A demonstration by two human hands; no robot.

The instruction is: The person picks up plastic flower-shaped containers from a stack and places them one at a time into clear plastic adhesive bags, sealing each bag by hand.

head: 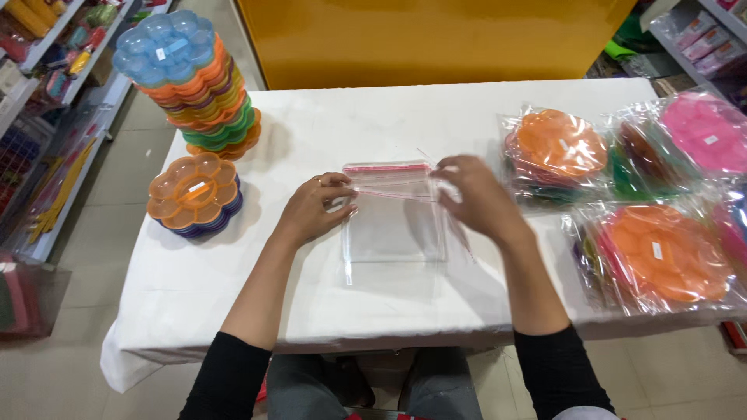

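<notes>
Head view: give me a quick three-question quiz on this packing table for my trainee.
1. True or false: the clear plastic bag lies flat on the white table with a tray already inside it.
2. Which hand wears a ring? A) left hand B) right hand C) neither
3. Fill in: the top tray of the tall tray stack is ____ in colour.

Key
1. False: the bag looks empty, and both hands are on it near its red-striped top edge.
2. A.
3. Blue. The short stack beside it has an orange tray on top, and the bagged trays lie on the person's right.
</notes>
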